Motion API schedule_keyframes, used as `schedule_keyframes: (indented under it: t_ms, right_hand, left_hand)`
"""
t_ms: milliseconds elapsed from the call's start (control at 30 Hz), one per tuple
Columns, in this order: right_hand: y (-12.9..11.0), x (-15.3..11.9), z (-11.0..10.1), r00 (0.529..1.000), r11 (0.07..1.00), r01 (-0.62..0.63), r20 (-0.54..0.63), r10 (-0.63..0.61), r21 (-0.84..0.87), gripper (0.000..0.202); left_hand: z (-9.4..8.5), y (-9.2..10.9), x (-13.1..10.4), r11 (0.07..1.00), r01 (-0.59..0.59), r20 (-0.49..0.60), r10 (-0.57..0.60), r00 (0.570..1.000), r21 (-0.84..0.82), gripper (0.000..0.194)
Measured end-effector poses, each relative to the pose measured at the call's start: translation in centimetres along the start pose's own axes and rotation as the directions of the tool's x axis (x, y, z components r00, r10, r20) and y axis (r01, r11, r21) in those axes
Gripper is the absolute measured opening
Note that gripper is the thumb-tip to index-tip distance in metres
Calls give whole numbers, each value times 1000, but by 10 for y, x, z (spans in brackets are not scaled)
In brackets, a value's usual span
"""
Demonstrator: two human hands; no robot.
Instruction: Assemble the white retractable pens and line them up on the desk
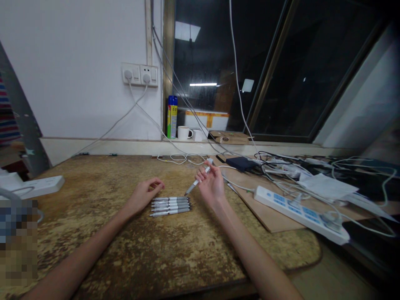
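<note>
In my right hand (213, 183) is a white and grey pen (195, 183), gripped between the fingers and slanting down to the left. Its dark tip is close to the far right end of a row of several similar pens (170, 206), which lie side by side on the worn wooden table (175, 254). My left hand (144, 195) rests beside the left end of that row, its fingers loosely bent and apart, with no object visible in it.
To the right, a long white power strip (301, 214) lies across a brown board (271, 223), among tangled cables and papers (329, 185). Another white strip (46, 183) is at the far left. A spray can (172, 117) and a white mug (183, 133) stand on the windowsill.
</note>
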State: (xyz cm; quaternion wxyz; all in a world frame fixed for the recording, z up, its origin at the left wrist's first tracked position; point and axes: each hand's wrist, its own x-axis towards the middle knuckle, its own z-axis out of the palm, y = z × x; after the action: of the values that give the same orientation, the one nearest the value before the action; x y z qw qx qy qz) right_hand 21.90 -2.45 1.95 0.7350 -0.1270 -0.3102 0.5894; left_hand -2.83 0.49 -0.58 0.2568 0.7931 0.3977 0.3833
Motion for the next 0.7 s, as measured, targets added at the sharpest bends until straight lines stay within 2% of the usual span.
schedule_keyframes:
  t_ms: [333, 500, 700]
  right_hand:
    - [-2, -2, 3, 1000, 999, -20, 4, 20, 34, 15]
    - [-3, -3, 4, 999, 1000, -29, -15, 29, 12, 16]
    - [-1, -1, 2, 999, 996, -35, 14, 34, 76, 15]
  left_hand:
    - [0, 0, 0, 1000, -5, 12, 5, 1000, 19, 33]
    - [1, -2, 0, 999, 27, 31, -28, 999, 32, 37]
    - [2, -5, 1, 1000, 6, 34, -7, 999, 29, 35]
